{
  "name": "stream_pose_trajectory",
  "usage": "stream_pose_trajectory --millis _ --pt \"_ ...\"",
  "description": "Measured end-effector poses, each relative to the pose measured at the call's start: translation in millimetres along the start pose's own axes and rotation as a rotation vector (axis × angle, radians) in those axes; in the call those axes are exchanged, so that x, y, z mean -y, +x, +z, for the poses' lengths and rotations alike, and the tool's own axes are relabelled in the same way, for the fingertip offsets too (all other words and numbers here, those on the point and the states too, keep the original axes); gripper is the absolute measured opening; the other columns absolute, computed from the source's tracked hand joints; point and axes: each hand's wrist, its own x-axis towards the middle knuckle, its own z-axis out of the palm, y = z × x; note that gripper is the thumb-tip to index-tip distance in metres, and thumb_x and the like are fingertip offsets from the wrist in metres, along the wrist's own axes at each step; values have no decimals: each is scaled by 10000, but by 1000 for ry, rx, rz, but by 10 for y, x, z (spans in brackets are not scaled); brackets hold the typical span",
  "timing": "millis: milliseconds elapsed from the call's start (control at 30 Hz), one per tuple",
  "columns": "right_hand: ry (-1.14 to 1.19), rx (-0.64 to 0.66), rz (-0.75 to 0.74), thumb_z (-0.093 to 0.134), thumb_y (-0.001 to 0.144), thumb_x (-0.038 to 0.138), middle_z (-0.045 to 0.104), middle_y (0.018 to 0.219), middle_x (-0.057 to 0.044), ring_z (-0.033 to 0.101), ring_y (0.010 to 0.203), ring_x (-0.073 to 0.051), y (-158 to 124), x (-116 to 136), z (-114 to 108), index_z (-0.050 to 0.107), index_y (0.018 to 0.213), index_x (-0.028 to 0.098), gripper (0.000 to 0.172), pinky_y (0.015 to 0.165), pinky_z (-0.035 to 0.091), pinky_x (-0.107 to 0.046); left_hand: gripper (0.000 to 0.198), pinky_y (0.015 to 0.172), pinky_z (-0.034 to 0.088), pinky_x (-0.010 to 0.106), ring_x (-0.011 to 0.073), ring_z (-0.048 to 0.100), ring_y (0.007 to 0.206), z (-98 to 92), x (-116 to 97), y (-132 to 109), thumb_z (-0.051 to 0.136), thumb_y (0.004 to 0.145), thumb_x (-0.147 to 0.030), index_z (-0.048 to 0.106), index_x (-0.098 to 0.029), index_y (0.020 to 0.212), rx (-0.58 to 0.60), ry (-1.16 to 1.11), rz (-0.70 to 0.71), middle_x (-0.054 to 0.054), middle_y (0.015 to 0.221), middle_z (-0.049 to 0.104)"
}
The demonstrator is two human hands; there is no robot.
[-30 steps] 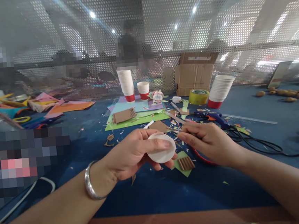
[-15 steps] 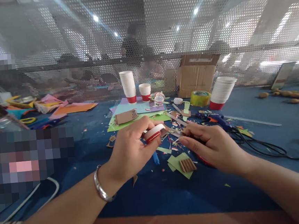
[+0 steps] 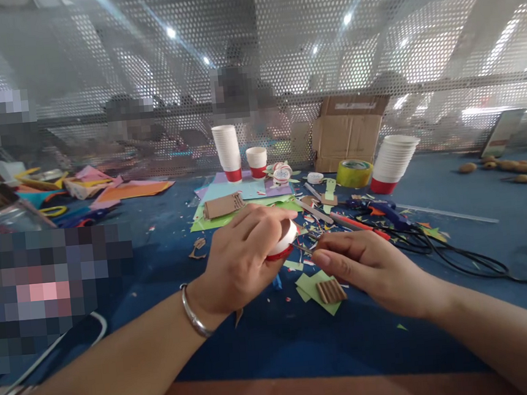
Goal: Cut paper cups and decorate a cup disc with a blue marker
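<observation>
My left hand (image 3: 243, 257) is closed round a small white cup piece with a red band (image 3: 282, 245), held just above the blue table (image 3: 266, 338). My right hand (image 3: 366, 268) is closed beside it, its fingers pinched on red-handled scissors (image 3: 357, 224) whose blades point toward the cup piece. Below the two hands lies a green paper scrap (image 3: 312, 284) with a small brown corrugated card piece (image 3: 329, 290) on it. A silver bangle sits on my left wrist.
Behind stand a stack of paper cups (image 3: 226, 153), a single cup (image 3: 256, 161), a leaning cup stack (image 3: 392, 161), a yellow tape roll (image 3: 353, 172), a cardboard box (image 3: 347, 130) and coloured paper sheets (image 3: 240, 202). A blue glue gun (image 3: 384, 209) with black cable (image 3: 457, 257) lies right. Perforated mesh screens the back.
My left hand turned the cup piece from showing its round white face to lying on its side with the red band down. The right hand shifted slightly lower; the red scissors handles now show behind it.
</observation>
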Motion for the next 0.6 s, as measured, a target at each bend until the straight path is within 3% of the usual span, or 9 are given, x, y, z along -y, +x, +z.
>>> stream_pose_trajectory --millis 467,533,600 --pt "-47 -19 -23 489 993 521 351 664 46 339 601 -93 -8 30 10 447 679 188 460 543 284 -258 243 960 536 398 215 652 1063 -11 6 5 652 823 -24 505 -205 894 -11 78 49 85 1152 727" --pt "-8 -26 -6 490 988 534 341 664 47 333 599 -90 -1 22 15 437 682 189 464 530 277 -248 234 953 535 385 210 653 1058 -12 7 4 664 823 -36 515 -204 888 -31 69 8 73 1138 732" --pt "75 -31 22 498 978 554 322 656 54 310 573 -80 6 13 22 418 684 193 473 498 255 -236 212 906 540 346 199 661 1044 -6 -1 -5 675 835 -76 513 -209 868 -41 24 -125 61 1118 733"
